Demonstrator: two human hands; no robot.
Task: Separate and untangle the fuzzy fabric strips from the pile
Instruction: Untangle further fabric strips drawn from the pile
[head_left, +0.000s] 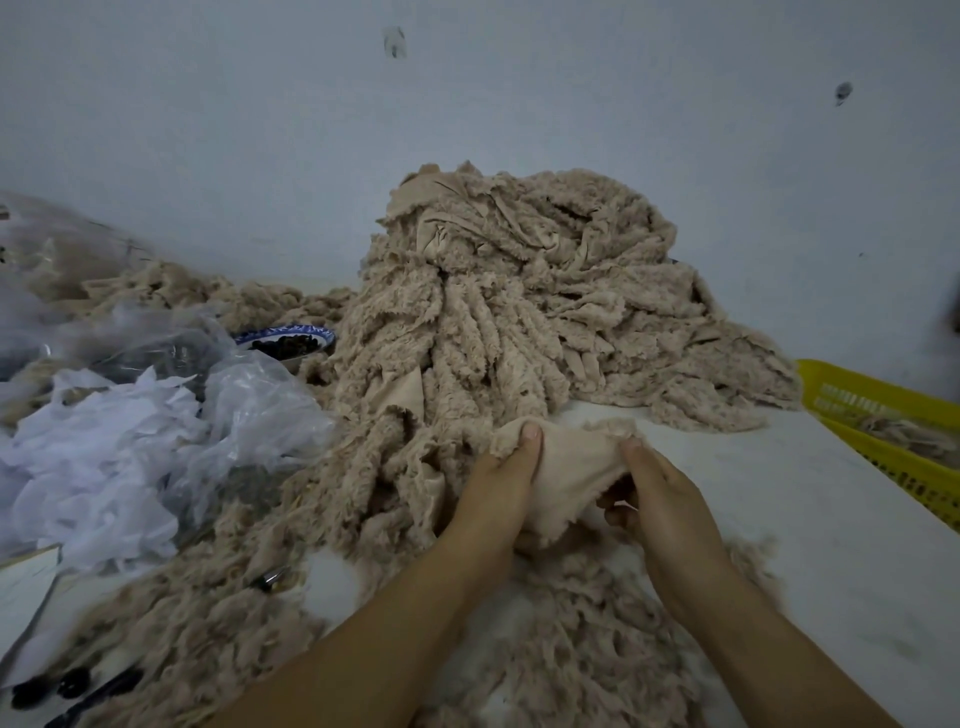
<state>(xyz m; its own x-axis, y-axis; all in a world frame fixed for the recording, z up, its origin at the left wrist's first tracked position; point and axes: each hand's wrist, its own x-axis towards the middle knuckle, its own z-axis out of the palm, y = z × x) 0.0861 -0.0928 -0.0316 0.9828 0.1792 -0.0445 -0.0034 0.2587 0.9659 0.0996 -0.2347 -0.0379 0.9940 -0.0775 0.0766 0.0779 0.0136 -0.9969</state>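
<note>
At the left edge of the frame I see crumpled clear plastic bags (249, 410) and white paper scraps (93, 457), pushed aside so they stay out of the work. Just behind them, left of centre, a blue-and-white bowl (288, 340) holds something dark that I cannot make out.

The pile of fuzzy beige strips (519, 291) fills the centre and stands heaped against the wall. Its strands trail down toward the lower centre of the frame, where the hands can reach them.

At the foot of the pile the left hand (498, 483) pinches one fabric piece (571, 467). Its thumb presses on top and its fingers are hidden underneath. The right hand (660, 499) grips the other end the same way, thumb over and fingers curled below. The piece is stretched between them with its smooth backing up, I judge to pull it flat and free of its neighbours. Its far edge lies against the pile, and I cannot tell whether it is snagged there.

Loose fluff (571, 649) lies under my forearms on the white worktop (805, 519). At the right edge sits a yellow basket (883, 431) with a little beige material in it, probably where the sorted strips go.
</note>
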